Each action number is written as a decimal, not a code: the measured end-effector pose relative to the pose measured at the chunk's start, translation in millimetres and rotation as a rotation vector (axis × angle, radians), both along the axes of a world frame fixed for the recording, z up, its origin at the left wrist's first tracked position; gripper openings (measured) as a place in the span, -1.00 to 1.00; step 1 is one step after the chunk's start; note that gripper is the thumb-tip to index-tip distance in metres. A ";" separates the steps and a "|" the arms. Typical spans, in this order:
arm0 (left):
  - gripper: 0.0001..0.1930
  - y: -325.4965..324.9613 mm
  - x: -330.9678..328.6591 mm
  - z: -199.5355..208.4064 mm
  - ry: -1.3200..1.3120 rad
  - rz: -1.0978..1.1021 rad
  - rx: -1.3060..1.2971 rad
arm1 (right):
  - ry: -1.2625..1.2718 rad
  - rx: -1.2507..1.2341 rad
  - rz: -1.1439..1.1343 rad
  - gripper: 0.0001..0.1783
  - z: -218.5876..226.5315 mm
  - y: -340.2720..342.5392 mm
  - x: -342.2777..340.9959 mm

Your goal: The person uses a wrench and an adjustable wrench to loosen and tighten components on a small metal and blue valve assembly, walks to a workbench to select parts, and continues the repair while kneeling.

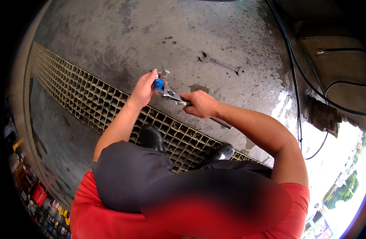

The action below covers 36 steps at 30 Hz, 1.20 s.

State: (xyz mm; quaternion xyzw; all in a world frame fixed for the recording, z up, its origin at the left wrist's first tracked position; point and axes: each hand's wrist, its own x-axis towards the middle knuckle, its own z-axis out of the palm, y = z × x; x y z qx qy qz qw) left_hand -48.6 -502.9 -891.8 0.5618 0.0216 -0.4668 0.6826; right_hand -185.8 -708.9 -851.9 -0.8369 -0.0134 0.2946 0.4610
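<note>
My left hand (142, 91) is closed around a small blue fitting (158, 84) with silvery metal ends, its thumb up along one side. My right hand (203, 104) grips an adjustable wrench (173, 96); the handle's end sticks out below the wrist. The wrench jaws sit at the lower end of the blue fitting, close to my left fingers. Whether they are clamped tight on it I cannot tell. On the concrete beyond my right hand lies a double open-ended wrench (223, 63), touched by neither hand.
A metal floor grating (107, 93) runs diagonally under me, with my black boots (152, 137) on or beside it. Black hoses (291, 59) trail along the right. Wet patches mark the concrete floor (123, 36). Assorted red and yellow items (39, 195) line the lower left.
</note>
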 end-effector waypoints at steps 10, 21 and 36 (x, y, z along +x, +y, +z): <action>-0.53 9.2 6.1 -20.6 -0.293 0.155 -0.011 | 0.120 0.032 0.115 -0.69 5.7 -9.0 7.7; -0.50 13.4 32.2 -2.5 0.061 0.247 -0.155 | -0.023 -0.461 0.181 -0.73 -17.1 -14.9 -6.9; -0.48 -6.7 22.4 6.9 0.334 0.379 -0.084 | -0.193 -0.689 0.163 -0.76 -49.7 -30.2 -6.5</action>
